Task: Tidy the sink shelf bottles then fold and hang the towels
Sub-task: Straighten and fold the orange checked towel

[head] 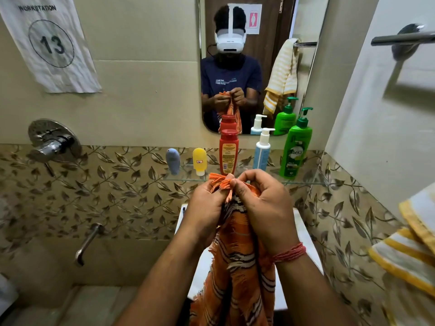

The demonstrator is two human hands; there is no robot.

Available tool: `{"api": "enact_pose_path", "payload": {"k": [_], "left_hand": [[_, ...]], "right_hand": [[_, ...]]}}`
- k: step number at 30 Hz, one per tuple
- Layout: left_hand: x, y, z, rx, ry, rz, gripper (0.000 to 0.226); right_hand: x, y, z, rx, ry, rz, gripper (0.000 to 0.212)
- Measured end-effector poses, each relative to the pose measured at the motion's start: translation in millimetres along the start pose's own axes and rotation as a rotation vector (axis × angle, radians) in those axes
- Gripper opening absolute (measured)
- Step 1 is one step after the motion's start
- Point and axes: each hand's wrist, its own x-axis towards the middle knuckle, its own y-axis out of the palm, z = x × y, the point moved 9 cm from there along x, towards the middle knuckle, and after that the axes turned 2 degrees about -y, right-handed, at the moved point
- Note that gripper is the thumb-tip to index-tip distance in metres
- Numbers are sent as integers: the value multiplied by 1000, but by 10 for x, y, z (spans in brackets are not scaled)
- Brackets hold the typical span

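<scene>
I hold an orange striped towel [237,267] bunched up in front of me, above the white sink [303,234]. My left hand [207,203] and my right hand [266,208] both grip its fringed top edge, close together. The rest of the towel hangs down between my forearms. On the glass shelf [303,182] behind stand a grey tube [173,161], a yellow tube [199,161], a red bottle [228,152], a white and blue pump bottle [261,150] and a green pump bottle [295,151], all upright in a row.
A yellow and white striped towel [409,241] hangs at the right edge, under a chrome towel bar [402,38]. A mirror [259,67] is above the shelf. A chrome mixer valve [53,142] and spout [88,243] stick out of the left wall.
</scene>
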Motion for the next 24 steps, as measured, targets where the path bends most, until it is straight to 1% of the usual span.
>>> {"api": "enact_pose_path", "payload": {"k": [3,6,8,11,14,16,17,20,22,24], "left_hand": [[-15,4,12,-89,-7,7,31],[-25,17,8,-144,-7,32,33],[-36,30,-16,-159,0,45,39],[-51,41,-41,-154,7,59,49],[-62,-4,-40,-97,12,35,51],[-71,-16,-1,-115,-12,25,59],[-76,5,9,-138,-14,36,57],[-80,69,13,-143,16,74,31],[-85,87,30,-151,14,92,24],[-91,77,36,-175,18,84,23]], "right_hand": [[-6,22,-18,31,10,0,3],[-29,80,48,210,2,36,6],[-28,88,82,317,18,20,8],[-8,75,79,389,69,-11,6],[-20,148,160,438,42,87,10],[-34,202,227,383,-5,129,9],[-28,196,227,316,-18,109,7],[11,96,163,-16,-38,-12,6],[4,64,142,-169,-60,-50,8],[-24,54,133,-254,-79,-75,10]]}}
